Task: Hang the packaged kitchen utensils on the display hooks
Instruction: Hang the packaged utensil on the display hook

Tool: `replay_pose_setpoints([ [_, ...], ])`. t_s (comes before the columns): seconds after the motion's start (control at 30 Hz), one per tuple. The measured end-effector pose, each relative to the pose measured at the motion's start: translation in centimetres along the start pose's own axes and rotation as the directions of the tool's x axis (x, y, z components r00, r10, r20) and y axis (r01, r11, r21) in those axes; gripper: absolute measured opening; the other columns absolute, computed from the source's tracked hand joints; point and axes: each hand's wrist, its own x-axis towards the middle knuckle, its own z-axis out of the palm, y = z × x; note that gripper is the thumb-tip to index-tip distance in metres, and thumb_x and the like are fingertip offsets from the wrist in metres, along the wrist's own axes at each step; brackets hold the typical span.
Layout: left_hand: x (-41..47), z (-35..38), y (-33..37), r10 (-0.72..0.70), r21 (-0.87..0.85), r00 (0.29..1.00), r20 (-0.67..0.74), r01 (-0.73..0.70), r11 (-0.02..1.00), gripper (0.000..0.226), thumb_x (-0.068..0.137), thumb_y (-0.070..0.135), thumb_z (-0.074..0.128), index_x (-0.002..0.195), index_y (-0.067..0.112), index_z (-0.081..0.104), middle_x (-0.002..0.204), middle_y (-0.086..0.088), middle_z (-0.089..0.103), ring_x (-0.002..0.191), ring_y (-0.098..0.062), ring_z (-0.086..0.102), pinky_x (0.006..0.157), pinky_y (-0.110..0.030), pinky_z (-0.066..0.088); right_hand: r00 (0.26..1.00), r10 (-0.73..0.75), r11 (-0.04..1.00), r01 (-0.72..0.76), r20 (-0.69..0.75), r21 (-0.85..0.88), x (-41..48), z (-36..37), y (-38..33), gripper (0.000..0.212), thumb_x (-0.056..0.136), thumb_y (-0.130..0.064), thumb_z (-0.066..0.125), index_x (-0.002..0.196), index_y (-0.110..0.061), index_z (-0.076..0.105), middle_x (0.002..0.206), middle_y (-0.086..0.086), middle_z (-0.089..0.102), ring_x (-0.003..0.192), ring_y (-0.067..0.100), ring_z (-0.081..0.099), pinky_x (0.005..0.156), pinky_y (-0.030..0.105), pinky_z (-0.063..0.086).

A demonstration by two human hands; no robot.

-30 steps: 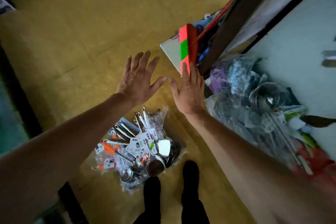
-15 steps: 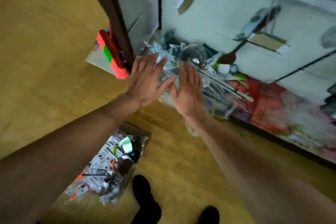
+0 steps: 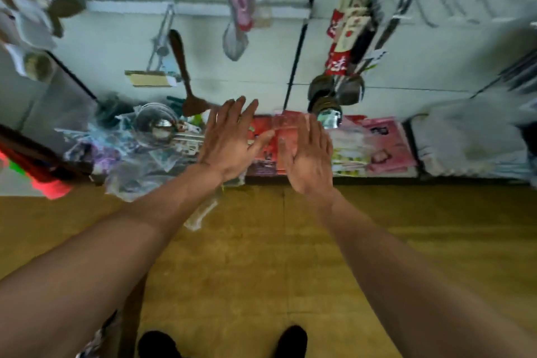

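My left hand (image 3: 232,142) and my right hand (image 3: 308,157) are stretched out in front of me, fingers straight and spread, holding nothing. Behind them stands a pale display wall (image 3: 406,73) with metal hooks (image 3: 161,38). A dark wooden spatula (image 3: 186,78), a pink-handled utensil (image 3: 238,9) and several ladles (image 3: 334,90) hang there. A heap of packaged steel utensils (image 3: 157,131) lies on the low shelf to the left of my hands. The bag of packaged utensils (image 3: 96,340) on the floor shows only at the bottom left edge.
Red and pink packets (image 3: 374,145) lie on the low shelf behind my hands. A red and green brush (image 3: 43,183) leans at the far left. The floor (image 3: 261,256) is yellow-brown, and my two dark shoes (image 3: 290,340) show at the bottom.
My view has swung up and right from the floor bag to the display wall. Both hands stayed open and empty, now a little further apart.
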Motion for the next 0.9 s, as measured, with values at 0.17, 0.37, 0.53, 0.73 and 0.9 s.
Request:
replay_pose_setpoints([
  [0.17, 4.4, 0.6, 8.5, 0.074, 0.006, 0.997, -0.004, -0.074, 0.997, 0.086, 0.09, 0.076, 0.009, 0.157, 0.022, 0.02, 0.163, -0.009, 0.022, 0.15, -0.028, 0.017, 0.124, -0.05, 0.009, 0.998, 0.058, 0.998, -0.058, -0.016, 0.018, 1.3, -5.3, 8.2, 0.075, 0.098, -0.063, 0.017, 0.156, -0.015, 0.018, 0.162, 0.014, 0.019, 0.15, 0.032, 0.017, 0.121, 0.051, 0.016],
  [0.37, 9.0, 1.6, 16.5, 0.139, -0.094, 0.99, 0.004, -0.138, 0.986, 0.082, 0.093, 0.072, 0.02, 0.157, 0.02, 0.019, 0.162, -0.008, 0.025, 0.149, -0.026, 0.021, 0.121, -0.041, 0.017, 0.992, 0.121, 0.992, -0.119, -0.036, 0.035, 3.1, -7.9, 15.1, 0.071, 0.101, -0.061, 0.022, 0.158, -0.021, 0.006, 0.165, 0.008, 0.006, 0.152, 0.026, 0.003, 0.118, 0.038, -0.007],
  [0.53, 13.2, 4.5, 20.7, 0.111, -0.341, 0.993, 0.028, -0.095, 0.935, 0.068, 0.099, 0.061, 0.032, 0.155, 0.022, 0.026, 0.157, -0.004, 0.037, 0.143, -0.023, 0.035, 0.112, -0.043, 0.037, 0.986, 0.166, 0.985, -0.167, 0.023, 0.045, 5.3, -7.1, 18.8, 0.074, 0.099, -0.064, 0.022, 0.158, -0.022, 0.004, 0.166, 0.005, 0.002, 0.152, 0.022, -0.001, 0.121, 0.038, -0.006],
  [0.73, 21.7, 6.9, 22.5, 0.046, -0.544, 0.999, -0.029, -0.054, 0.837, 0.057, 0.103, 0.055, 0.032, 0.145, 0.019, 0.044, 0.136, 0.0, 0.06, 0.121, -0.021, 0.058, 0.102, -0.041, 0.047, 0.98, 0.197, 0.973, -0.198, 0.014, 0.119, 13.7, -6.0, 21.4, 0.085, 0.094, -0.041, 0.06, 0.157, -0.015, 0.011, 0.161, 0.01, 0.023, 0.149, 0.027, 0.021, 0.121, 0.046, 0.021],
  [0.9, 28.1, 7.9, 22.9, -0.01, -0.586, 0.997, -0.082, -0.04, 0.809, 0.053, 0.105, 0.016, 0.044, 0.153, 0.004, 0.028, 0.156, -0.016, 0.037, 0.142, -0.027, 0.035, 0.113, -0.026, 0.026, 0.873, 0.478, 0.755, -0.466, 0.1, 0.461, 23.3, -5.4, 21.6, 0.077, 0.089, -0.034, 0.068, 0.153, -0.016, 0.028, 0.139, 0.007, 0.052, 0.125, 0.021, 0.053, 0.104, 0.038, 0.043],
])
